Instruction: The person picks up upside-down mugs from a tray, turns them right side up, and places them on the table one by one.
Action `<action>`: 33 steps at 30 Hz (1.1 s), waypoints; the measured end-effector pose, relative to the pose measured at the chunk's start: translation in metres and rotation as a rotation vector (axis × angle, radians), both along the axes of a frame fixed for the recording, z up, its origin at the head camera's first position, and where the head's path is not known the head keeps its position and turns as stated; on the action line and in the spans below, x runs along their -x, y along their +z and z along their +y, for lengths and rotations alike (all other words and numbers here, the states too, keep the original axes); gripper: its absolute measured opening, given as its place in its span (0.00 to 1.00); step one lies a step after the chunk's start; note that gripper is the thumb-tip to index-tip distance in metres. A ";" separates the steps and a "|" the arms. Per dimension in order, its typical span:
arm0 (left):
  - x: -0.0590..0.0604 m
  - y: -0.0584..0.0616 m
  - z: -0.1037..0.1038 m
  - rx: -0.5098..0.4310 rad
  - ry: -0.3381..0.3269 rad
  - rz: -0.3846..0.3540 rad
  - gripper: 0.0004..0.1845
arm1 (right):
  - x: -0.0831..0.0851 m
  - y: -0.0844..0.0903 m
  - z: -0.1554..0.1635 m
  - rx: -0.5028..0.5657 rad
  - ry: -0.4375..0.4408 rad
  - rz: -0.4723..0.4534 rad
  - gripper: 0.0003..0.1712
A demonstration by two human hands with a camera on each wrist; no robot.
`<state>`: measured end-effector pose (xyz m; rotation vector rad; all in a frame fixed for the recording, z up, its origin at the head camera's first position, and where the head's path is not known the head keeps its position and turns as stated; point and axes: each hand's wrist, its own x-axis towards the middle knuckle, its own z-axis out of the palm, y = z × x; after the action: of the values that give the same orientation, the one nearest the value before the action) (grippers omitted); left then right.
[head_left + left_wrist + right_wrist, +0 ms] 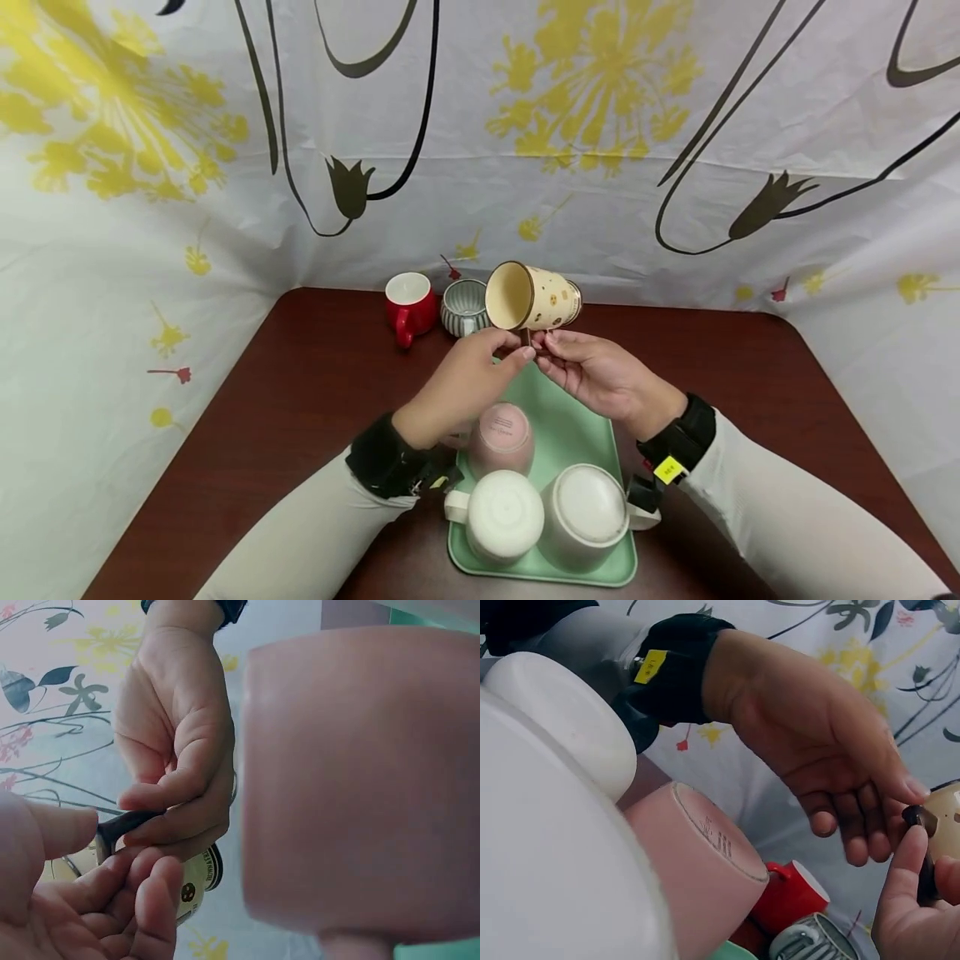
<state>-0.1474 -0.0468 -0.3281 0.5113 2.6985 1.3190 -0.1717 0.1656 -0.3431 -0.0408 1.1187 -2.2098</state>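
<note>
A cream mug [551, 298] with a brown rim, brown handle and small printed motifs is held in the air on its side, its mouth facing left. Its dark handle [928, 874] hangs downward. My left hand [465, 379] pinches that handle between thumb and fingers. From the other side my right hand [611, 379] also pinches the handle, with thumb and forefinger. In the left wrist view a pink mug [360, 780] hides much of the scene. Beneath the hands lies a mint-green tray [581, 421].
Upside down on the tray stand the pink mug, a white mug [504, 512] and a larger white mug [588, 508]. Behind the tray, upright on the dark wooden table [330, 400], are a red mug [412, 308] and a grey striped cup [463, 307]. A patterned curtain [465, 125] borders the table.
</note>
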 end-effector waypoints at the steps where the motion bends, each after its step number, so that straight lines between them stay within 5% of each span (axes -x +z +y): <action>1: 0.001 0.001 -0.001 -0.005 0.010 0.010 0.16 | 0.000 0.000 -0.002 -0.018 0.002 0.006 0.15; 8: 0.010 0.003 -0.004 -0.135 0.050 -0.026 0.14 | 0.000 -0.003 -0.015 -0.095 0.009 0.013 0.18; 16: 0.020 -0.003 -0.006 -0.402 0.096 -0.323 0.14 | 0.001 -0.006 -0.023 -0.179 -0.011 0.016 0.20; 24: 0.023 -0.003 -0.004 -0.683 0.036 -0.557 0.10 | 0.003 -0.011 -0.027 -0.213 0.027 0.014 0.21; 33: 0.022 -0.004 -0.004 -0.741 0.041 -0.580 0.11 | 0.004 -0.010 -0.024 -0.286 0.089 0.078 0.20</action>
<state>-0.1699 -0.0504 -0.3325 0.0770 1.7251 2.0699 -0.1756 0.1415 -0.3527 -0.0540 1.4387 -1.9658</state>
